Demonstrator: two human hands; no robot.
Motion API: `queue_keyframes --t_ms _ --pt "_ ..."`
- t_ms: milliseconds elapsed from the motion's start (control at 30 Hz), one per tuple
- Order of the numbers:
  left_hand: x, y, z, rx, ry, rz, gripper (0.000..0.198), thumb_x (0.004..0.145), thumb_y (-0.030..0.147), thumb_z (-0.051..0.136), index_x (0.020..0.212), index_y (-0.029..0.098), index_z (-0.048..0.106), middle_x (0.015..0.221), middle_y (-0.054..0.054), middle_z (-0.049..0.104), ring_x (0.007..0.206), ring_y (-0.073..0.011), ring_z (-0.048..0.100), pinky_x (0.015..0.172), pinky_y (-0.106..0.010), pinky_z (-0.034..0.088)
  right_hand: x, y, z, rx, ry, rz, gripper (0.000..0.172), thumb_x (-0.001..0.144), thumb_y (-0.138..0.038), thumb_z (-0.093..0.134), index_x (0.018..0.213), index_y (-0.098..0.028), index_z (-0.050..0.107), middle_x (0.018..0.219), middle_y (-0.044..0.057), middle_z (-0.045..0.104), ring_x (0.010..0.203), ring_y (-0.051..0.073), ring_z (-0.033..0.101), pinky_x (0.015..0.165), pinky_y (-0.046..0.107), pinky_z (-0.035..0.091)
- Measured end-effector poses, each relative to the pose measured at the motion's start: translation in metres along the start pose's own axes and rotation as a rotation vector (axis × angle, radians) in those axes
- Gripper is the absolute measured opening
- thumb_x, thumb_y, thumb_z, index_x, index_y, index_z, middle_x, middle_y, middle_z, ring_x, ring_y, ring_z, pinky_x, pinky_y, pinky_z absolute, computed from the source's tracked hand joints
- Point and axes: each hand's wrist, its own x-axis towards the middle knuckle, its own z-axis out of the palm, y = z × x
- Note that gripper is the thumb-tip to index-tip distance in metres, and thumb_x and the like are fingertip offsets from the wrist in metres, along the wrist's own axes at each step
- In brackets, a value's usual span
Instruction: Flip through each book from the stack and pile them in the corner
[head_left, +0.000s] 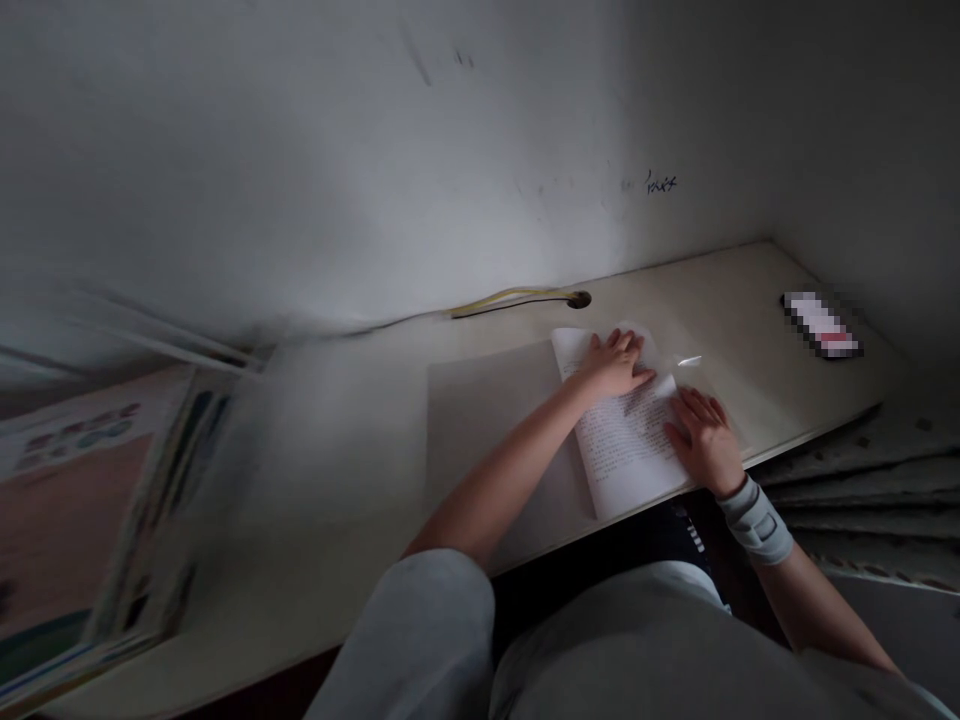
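Desktop (727, 295) bears paper (624, 450), left hand (611, 368) atop, right hand (707, 442) at its edge.

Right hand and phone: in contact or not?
Apart. The head view shows bare tabletop between the right hand, at the printed sheet's edge, and the phone farther back.

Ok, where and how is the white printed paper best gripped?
Probably the near left corner of the white printed paper, pinched from the person's side: it lies uncovered, beside the off-white desk's front edge, with the left hand on the far part and right hand at the right edge.
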Motion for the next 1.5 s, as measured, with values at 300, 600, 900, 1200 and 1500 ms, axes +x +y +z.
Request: queue_keyframes --t_ms 300,600,900,1200,1500 --pt "0.019 -0.013 0.007 -0.002 0.116 0.100 0.064 0.090 0.053 0.043 0.141 0.014 0.039 0.146 -0.018 0.037 0.134 -0.0303 0.037 0.109 -0.041 0.029 0.000 -0.002 -0.003 -0.005 0.003 0.014 0.037 0.092 -0.032 0.046 0.121 -0.013 0.060 0.131 0.017 0.058 0.125 0.029 0.050 0.104 0.050 0.036" --pt "0.028 -0.011 -0.004 0.015 0.011 0.119 0.074 0.090 0.059 0.038 0.145 0.009 0.030 0.154 -0.018 0.027 0.141 -0.0314 0.025 0.113 -0.047 0.021 -0.001 0.000 -0.002 -0.015 -0.012 0.026 0.038 0.092 -0.033 0.046 0.123 -0.017 0.059 0.133 0.016 0.056 0.127 0.029 0.048 0.104 0.051 0.036" --pt "-0.072 -0.021 -0.019 -0.047 0.064 -0.023 0.069 0.089 0.060 0.040 0.145 0.019 0.034 0.156 -0.017 0.020 0.143 -0.0404 0.014 0.108 -0.064 0.021 -0.008 0.000 -0.009 -0.082 -0.098 0.035 0.043 0.091 -0.036 0.048 0.129 -0.016 0.055 0.137 0.018 0.052 0.129 0.031 0.045 0.104 0.053 0.036" --pt "-0.107 -0.001 0.025 -0.200 0.245 -0.185 0.064 0.089 0.051 0.048 0.145 0.023 0.035 0.157 -0.016 0.018 0.143 -0.0400 0.013 0.108 -0.063 0.024 -0.005 -0.033 -0.023 -0.047 -0.107 -0.074 0.068 0.086 -0.059 0.050 0.140 -0.018 0.045 0.147 0.020 0.038 0.138 0.035 0.031 0.109 0.058 0.026" --pt "-0.102 -0.015 0.040 -0.347 0.352 -0.082 0.069 0.096 0.045 0.031 0.150 0.013 0.004 0.156 -0.022 0.015 0.145 -0.0275 0.009 0.114 -0.048 0.026 -0.013 -0.053 -0.022 -0.044 -0.251 -0.460 0.082 0.081 -0.069 0.046 0.146 -0.022 0.034 0.151 0.018 0.032 0.139 0.035 0.029 0.110 0.061 0.020"
